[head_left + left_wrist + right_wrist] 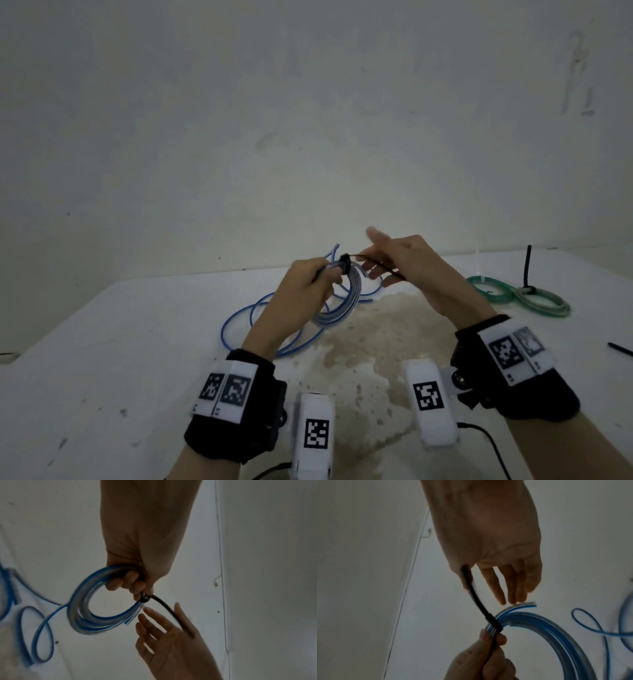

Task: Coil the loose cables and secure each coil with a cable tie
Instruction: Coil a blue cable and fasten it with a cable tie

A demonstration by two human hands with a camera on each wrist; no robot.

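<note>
Head view: above the table [102,342], the left hand [308,284] grips the blue coil [346,298] beside the black cable tie [373,262]; the right hand [407,263] pinches its tail, other fingers spread. Pull straight while clamping the strands. The only markings are wristband codes; no readable writing.

Dim, flat, greyish light throughout; no hard shadows, no glare. Head view soft, the bench [102,342] edge bowed by the wide lens. Both wrist views darker and grainy; blue cable [82,601] smeared by motion blur.
</note>
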